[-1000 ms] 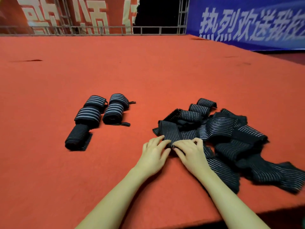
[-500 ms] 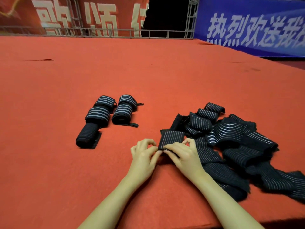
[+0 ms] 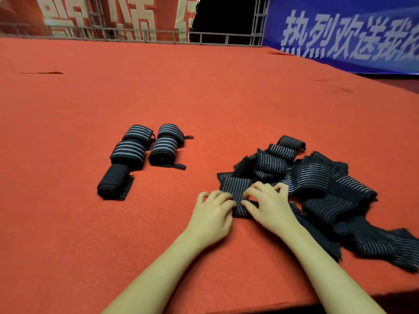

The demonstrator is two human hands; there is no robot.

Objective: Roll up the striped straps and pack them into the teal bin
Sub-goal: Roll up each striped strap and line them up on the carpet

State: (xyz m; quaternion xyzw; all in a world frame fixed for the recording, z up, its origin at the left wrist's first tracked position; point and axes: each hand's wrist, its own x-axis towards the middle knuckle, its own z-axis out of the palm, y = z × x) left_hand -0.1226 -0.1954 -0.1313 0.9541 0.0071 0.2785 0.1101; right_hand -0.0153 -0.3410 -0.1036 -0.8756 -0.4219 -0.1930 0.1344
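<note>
Both forearms enter from the near edge of the bench [image 3: 68, 245], which is covered in red-orange felt. Left hand [image 3: 212, 215] and right hand [image 3: 269, 206] sit close together, knuckles up, on the near end of one striped strap [image 3: 235, 189]. Fingers of both hands are curled over that end and grip it: left fingers [image 3: 226, 200] on its left edge, right fingers [image 3: 254, 191] on its right edge and top. The end between them looks folded over on itself in a short first turn; how tight it is cannot be told. The free part of the strap lies flat on the felt just beyond the fingertips, stripes running away from the person.

Right of the hands, touching the held strap: a loose heap of unrolled straps [image 3: 328, 189], dark with thin pale stripes, overlapping and partly folded. One tail [image 3: 381, 243] trails toward the near right corner of the bench.

Left and farther out, well apart from the heap: five finished rolls [image 3: 145, 152] in two rows lying end to end. The left row has three, the nearest of them [image 3: 113, 183] darker with faint stripes; the right row has two. Small tabs stick out of some.

Teal bin: not in view.

Far edge: a grey metal railing [image 3: 158, 37], a red banner [image 3: 102, 17] with pale characters, and a blue banner [image 3: 351, 35] with white characters.
</note>
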